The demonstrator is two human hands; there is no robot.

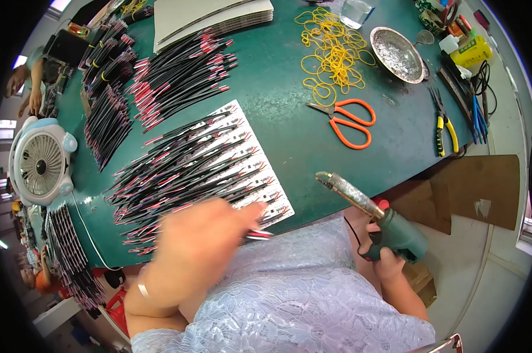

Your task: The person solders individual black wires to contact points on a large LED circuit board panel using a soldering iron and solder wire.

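Note:
My left hand (198, 238), smeared by motion, hovers over the near edge of a white circuit-board panel (242, 120). A short black cable with red and white wire ends (259, 234) sticks out from under its closed fingers. Rows of similar black cables (178, 170) lie across the panel, their tips along its small boards. Off to the right, my right hand (386, 259) is wrapped round the handle of a green soldering gun (404, 235). The gun's metal barrel points up and left, its tip beyond the table's near edge and touching nothing.
Orange-handled scissors (354, 123), yellow rubber bands (333, 56), a metal bowl (397, 54) and yellow-black pliers (445, 129) lie on the green table (278, 112). More cable bundles (183, 73) and stacked panels (213, 23) sit farther back. A fan (41, 165) stands left.

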